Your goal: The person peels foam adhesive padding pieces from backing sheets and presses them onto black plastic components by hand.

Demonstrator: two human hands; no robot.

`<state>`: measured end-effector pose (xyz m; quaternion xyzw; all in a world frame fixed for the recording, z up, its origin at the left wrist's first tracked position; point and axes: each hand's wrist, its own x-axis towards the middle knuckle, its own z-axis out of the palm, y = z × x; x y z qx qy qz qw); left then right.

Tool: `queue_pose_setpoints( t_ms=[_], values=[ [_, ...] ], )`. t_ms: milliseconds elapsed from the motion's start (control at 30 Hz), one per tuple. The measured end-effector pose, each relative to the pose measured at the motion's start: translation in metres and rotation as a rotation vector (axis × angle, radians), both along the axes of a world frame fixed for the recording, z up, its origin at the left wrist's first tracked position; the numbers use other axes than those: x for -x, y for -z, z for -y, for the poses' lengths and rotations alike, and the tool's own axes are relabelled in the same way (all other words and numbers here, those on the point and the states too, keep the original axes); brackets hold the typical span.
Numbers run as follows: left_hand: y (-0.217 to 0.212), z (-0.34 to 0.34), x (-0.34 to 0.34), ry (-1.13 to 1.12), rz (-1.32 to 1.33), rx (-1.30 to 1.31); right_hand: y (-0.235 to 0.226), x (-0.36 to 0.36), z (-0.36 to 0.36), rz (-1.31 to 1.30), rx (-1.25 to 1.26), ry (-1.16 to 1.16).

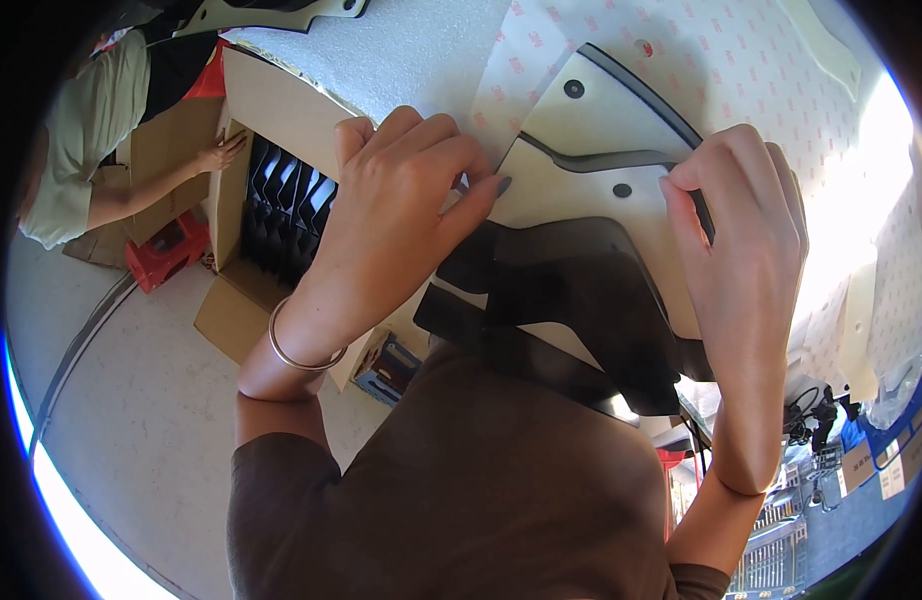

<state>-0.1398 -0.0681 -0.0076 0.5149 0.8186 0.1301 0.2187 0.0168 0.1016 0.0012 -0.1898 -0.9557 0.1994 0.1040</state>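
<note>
In front of my body lies a curved panel, cream-coloured with black edging, a raised dark band and two dark round spots. Its near part is a glossy black shape with cut-outs. At the panel's left edge, my left hand is closed in a pinch of thumb and forefinger. My right hand pinches likewise at the right edge, its fingertips over the cream face. Whatever thin thing sits between the fingertips of either hand is too small to make out.
White sheeting with red print covers the table beyond the panel, beside grey foam. On the left, an open carton holds several black parts. Another person's hand rests at its edge, above a red stool.
</note>
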Motion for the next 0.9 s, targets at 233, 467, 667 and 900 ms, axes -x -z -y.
queue_pose_setpoints(
  t_ms=[233,467,667,900],
  values=[
    [0.0030,0.0012,0.0003,0.011,-0.041,-0.022,-0.0006,0.0009,0.0000,0.007,-0.015,-0.026],
    [0.0026,-0.0011,0.0006,0.040,-0.088,-0.013,-0.0020,0.0016,0.0004,0.021,-0.013,-0.017],
    [0.0027,-0.0028,-0.0001,0.039,-0.074,-0.051,-0.0017,0.0003,0.0004,0.022,-0.020,-0.012],
    [0.0047,-0.0041,0.0002,0.064,-0.124,-0.035,-0.0010,0.0015,0.0001,0.031,-0.022,-0.009]
  ],
)
